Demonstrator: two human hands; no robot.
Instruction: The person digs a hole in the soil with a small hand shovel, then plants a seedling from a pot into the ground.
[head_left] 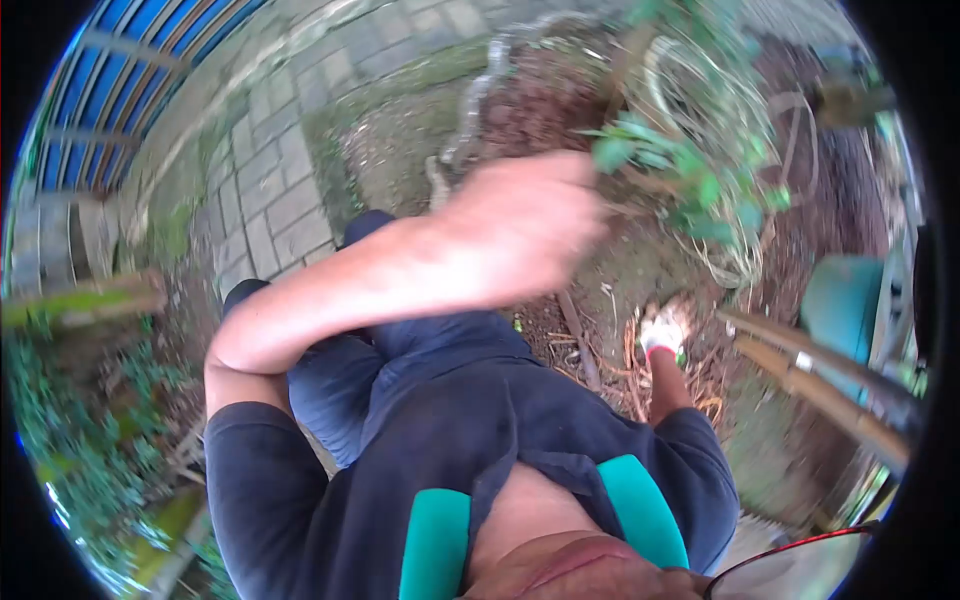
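Note:
My left hand (535,225) is bare and smeared by motion as it reaches across in front of my body. The hand looks curled, but its fingers do not show clearly. Just beyond it is a leafy green plant (690,185), whose leaves come close to the knuckles. Low on the right, my right hand (668,328) wears a white glove with a red cuff and soiled fingers. It is down by the ground among brown dry stalks (632,375), and I cannot tell whether it grips any of them. A dark stick (578,340) lies on the soil between my hands.
Tangled pale strands (715,100) hang around the plant. Grey paving (275,195) runs along the left, with a blue slatted structure (140,75) behind it. Wooden poles (815,380) and a teal object (842,310) stand to the right. Low greenery (90,420) grows at left.

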